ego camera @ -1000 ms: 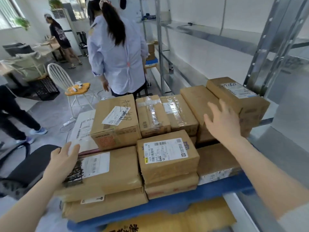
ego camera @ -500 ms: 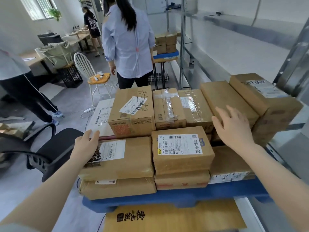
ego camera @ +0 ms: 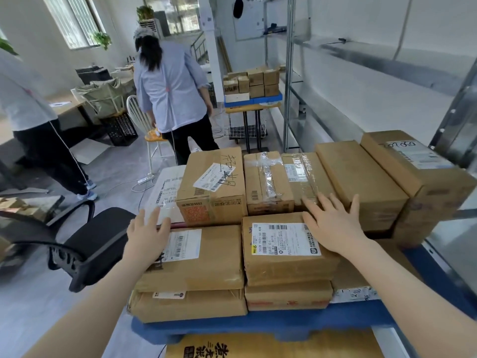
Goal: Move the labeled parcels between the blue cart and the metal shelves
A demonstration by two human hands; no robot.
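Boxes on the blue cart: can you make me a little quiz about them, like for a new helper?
1. True or false: the right hand is squeezed into a tight fist.
2. What stands on the floor to the left of the blue cart? A) a black chair B) a ladder C) a bicycle
3. Fill in: the box under the right wrist has a white ___ with barcodes on top.

Key: 1 false, it lies open with fingers spread. 2 A. 3 label.
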